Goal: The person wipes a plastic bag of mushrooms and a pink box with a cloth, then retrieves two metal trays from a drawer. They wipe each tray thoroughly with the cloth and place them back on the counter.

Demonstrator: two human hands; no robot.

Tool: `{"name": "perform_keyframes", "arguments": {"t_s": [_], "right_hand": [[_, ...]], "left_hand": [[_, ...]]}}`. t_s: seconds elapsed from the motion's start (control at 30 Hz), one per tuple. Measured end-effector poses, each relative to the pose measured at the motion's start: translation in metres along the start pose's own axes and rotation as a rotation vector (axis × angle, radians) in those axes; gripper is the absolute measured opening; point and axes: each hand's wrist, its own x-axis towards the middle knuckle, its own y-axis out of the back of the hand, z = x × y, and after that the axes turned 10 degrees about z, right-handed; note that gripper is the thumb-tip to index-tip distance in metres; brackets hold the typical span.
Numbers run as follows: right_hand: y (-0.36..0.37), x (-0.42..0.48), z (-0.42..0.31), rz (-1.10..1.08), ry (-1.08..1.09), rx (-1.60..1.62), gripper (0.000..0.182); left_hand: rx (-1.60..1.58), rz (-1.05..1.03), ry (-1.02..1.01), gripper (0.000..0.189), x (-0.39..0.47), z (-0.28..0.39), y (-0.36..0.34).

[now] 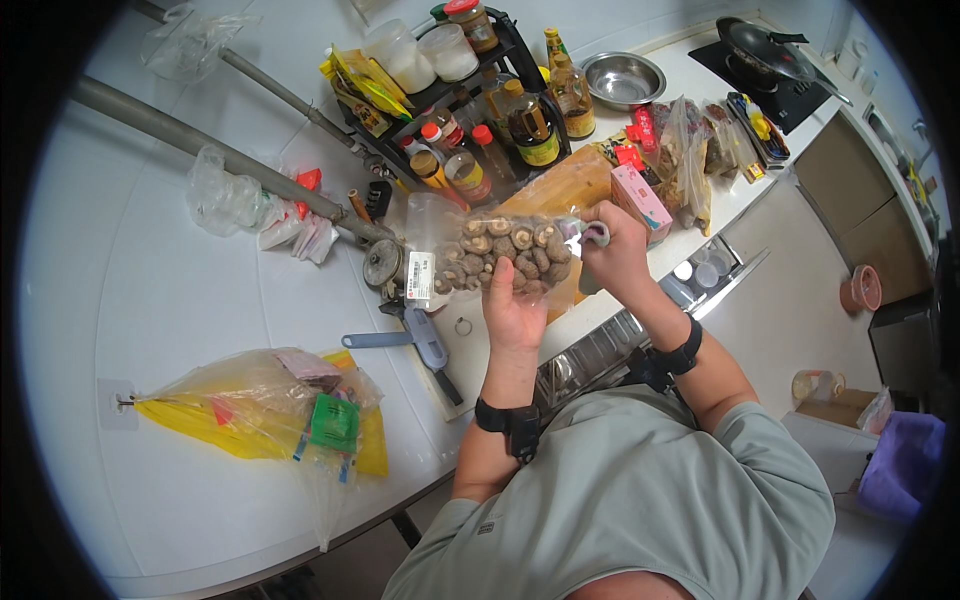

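A clear plastic bag of dried shiitake mushrooms (517, 251) lies across my left hand (516, 315), its thumb pressed on the near side of the bag. A white label (420, 276) with print and a barcode sits at the bag's left end. My right hand (619, 251) is at the bag's right end, its fingers closed around a folded greyish cloth (596, 234) that touches or nearly touches the plastic. Behind the bag lies a wooden cutting board (566, 180). Just right of my right hand stands a pink box (641, 201).
A black rack (517, 56) of bottles and jars stands at the back, beside a steel bowl (622, 79). Packed dry goods (682, 150) lie along the counter. A grey-handled peeler-like tool (427, 341) is left of my left hand. Below the counter, a drawer (705, 274) stands open.
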Motion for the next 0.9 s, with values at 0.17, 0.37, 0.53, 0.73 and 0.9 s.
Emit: {"name": "perform_keyframes", "arguments": {"t_s": [0.17,0.37,0.53,0.73,0.9], "right_hand": [[0.001,0.012,0.020,0.099,-0.266,0.044,0.016],[0.024,0.017,0.015,-0.031,-0.279,0.144,0.017],[0.012,-0.018,0.002,-0.299,-0.005,0.191,0.014],[0.013,-0.021,-0.003,-0.620,-0.146,0.392,0.017],[0.021,-0.016,0.000,-0.837,-0.052,0.361,0.021]], "left_hand": [[0.001,0.013,-0.096,0.055,0.001,0.003,0.000],[-0.014,0.083,-0.162,0.051,0.005,0.005,0.014],[-0.132,0.120,-0.062,0.045,0.007,-0.001,0.012],[-0.091,0.086,-0.068,0.042,0.008,0.004,0.007],[-0.052,0.060,-0.081,0.044,0.009,-0.001,0.022]]}}
